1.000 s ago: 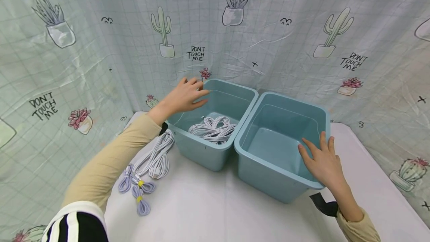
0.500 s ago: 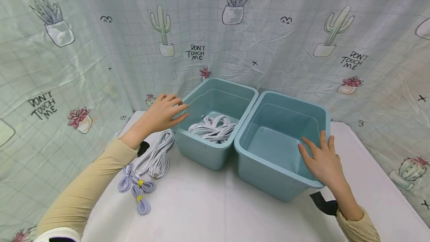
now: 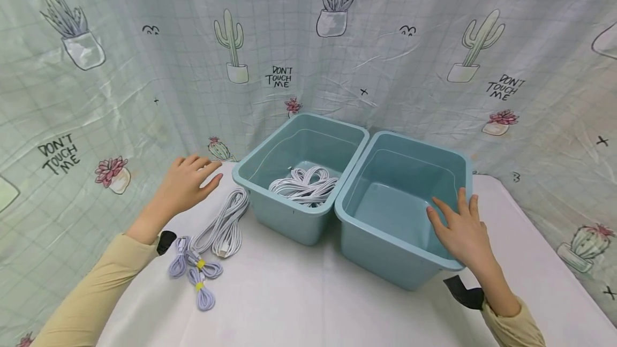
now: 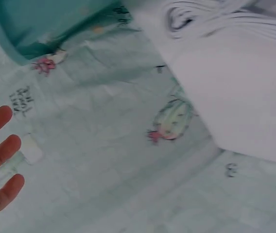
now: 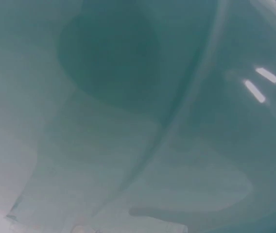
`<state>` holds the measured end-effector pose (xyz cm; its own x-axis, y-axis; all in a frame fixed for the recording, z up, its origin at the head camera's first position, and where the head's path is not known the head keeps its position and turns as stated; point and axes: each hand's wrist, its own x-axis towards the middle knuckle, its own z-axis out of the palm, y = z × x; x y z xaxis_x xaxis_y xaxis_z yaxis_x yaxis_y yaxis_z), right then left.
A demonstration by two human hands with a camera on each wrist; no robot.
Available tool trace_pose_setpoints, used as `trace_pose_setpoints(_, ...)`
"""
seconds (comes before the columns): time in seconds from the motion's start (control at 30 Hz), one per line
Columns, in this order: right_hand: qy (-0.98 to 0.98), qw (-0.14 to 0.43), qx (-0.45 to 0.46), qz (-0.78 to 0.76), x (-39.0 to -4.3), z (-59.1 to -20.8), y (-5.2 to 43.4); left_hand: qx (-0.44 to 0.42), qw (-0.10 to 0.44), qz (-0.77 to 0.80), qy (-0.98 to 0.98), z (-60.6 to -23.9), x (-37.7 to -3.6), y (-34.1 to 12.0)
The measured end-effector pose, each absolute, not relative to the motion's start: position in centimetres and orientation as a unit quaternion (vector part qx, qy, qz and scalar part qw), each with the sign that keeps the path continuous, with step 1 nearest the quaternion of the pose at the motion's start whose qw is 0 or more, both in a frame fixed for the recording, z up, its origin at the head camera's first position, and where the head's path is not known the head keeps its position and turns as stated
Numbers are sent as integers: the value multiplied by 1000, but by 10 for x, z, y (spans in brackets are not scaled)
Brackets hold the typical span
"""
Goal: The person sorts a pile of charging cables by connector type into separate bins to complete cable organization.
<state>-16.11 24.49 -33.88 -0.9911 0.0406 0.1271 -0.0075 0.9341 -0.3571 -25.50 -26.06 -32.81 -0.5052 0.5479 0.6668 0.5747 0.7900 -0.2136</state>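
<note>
My left hand hovers above the table's left side with fingers relaxed and nothing in them. Below and right of it lies a looped white cable bundle. My right hand rests at the near right rim of the right blue-green bin, fingers spread over its inside; no cable shows in that bin. In the left bin lies a heap of white cables. In the left wrist view, fingertips appear loosely apart at the left edge. The right wrist view shows mostly blurred bin wall.
Several small lilac cable coils, some with yellow ties, lie at the left front of the white table. The two bins stand side by side, rims nearly touching. A cactus-print curtain hangs behind and beside the table.
My left hand has moved left and toward me, from over the left bin to beside it above the table. The right hand, bins and cables stay put.
</note>
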Motion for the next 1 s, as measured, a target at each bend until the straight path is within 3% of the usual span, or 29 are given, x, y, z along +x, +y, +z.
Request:
trace_pose_setpoints(0.4,-981,66,-6,183,-160,-338,245,-261,374,-11,-890,-389,-255,-291)
trace_pose_setpoints(1.0,-981,68,-2,183,-159,-338,245,-236,241,50,-940,-447,-261,-293)
